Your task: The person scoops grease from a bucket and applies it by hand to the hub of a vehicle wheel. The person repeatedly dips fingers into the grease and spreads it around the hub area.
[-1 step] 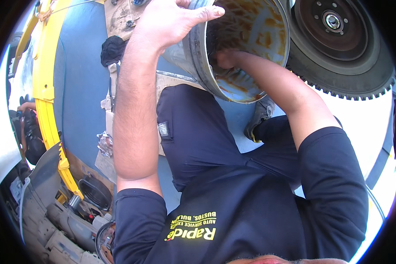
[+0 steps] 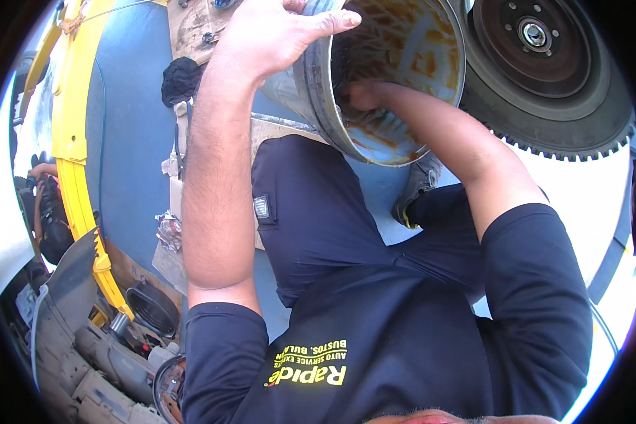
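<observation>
Bucket (image 2: 420, 53) — around the right hand (image 2: 364, 94)

Got a blue floor (image 2: 131, 106) down here, partly covered with scuffed tan sheeting (image 2: 187, 28), probably cardboard. Spotted small dark parts (image 2: 208, 37) sitting on the far end of that. Also seeing a bunched-up black cloth (image 2: 181, 81) by its left edge, plus a crumpled wad (image 2: 169, 232) closer in, can't tell of what.

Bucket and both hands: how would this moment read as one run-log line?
bucket: tilted, brown smears inside; left hand: at its rim; right hand: inside, grip hidden; wheel: right of bucket
</observation>
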